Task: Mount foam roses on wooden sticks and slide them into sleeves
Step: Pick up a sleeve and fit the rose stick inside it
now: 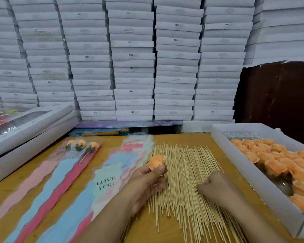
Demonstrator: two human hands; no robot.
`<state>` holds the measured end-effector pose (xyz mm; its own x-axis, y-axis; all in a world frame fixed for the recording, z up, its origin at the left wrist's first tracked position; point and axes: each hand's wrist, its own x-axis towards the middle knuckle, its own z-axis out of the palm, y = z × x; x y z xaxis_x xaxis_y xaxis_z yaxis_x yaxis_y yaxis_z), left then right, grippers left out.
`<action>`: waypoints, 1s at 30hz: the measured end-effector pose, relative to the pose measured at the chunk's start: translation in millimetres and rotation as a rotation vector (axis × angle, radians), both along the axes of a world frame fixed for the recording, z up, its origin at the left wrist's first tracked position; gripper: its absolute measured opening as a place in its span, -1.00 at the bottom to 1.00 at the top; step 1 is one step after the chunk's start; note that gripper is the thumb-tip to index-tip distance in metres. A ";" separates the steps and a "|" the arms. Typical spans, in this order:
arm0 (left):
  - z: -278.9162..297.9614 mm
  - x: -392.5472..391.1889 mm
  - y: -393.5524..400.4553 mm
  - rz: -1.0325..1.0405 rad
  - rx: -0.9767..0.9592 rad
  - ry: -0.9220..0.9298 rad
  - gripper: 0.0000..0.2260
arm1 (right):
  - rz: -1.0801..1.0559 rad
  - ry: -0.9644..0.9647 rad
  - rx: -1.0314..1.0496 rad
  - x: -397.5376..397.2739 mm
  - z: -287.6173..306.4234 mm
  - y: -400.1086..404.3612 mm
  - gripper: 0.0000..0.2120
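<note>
On the wooden tabletop [165, 230], a spread of thin pale wooden sticks [186, 172] lies between your hands. Your right hand [216, 188] curls on the sticks, grip contents unclear. Your left hand [147, 181] pinches an orange foam rose [156, 161] above the sticks' left edge.

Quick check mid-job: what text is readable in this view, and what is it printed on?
"LOVE YOU": on the sleeve beside the left hand.
"SGS": on several stacked boxes.
Partial "YOU": on a filled sleeve; the rest is unclear.
Other box labels and the lettering on the windowed box: too blurred to read.
</note>
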<state>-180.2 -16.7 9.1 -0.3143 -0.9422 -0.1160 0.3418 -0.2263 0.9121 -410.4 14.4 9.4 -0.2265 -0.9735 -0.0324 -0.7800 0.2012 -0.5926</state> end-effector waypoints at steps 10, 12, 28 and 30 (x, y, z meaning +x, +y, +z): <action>1.1 6.1 -2.1 0.017 0.010 0.029 -0.60 | 0.013 -0.691 -0.154 -6.4 27.8 10.2 -0.90; 1.5 6.1 -2.0 0.021 0.016 0.035 -0.61 | 0.024 -0.760 -0.194 -9.1 32.8 13.2 -0.86; 5.9 11.3 -8.0 0.115 0.066 0.340 -0.73 | 0.261 -0.326 -0.264 -6.2 26.6 17.9 -0.81; 6.9 11.3 -8.2 0.132 0.061 0.356 -0.76 | 0.260 -0.299 -0.259 -7.6 25.6 17.5 -0.76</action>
<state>-168.9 -24.9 16.0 -0.2212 -0.9721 -0.0782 0.6644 -0.2089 0.7176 -417.9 32.0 35.0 0.0079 -0.9813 0.1924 -0.5722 -0.1622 -0.8039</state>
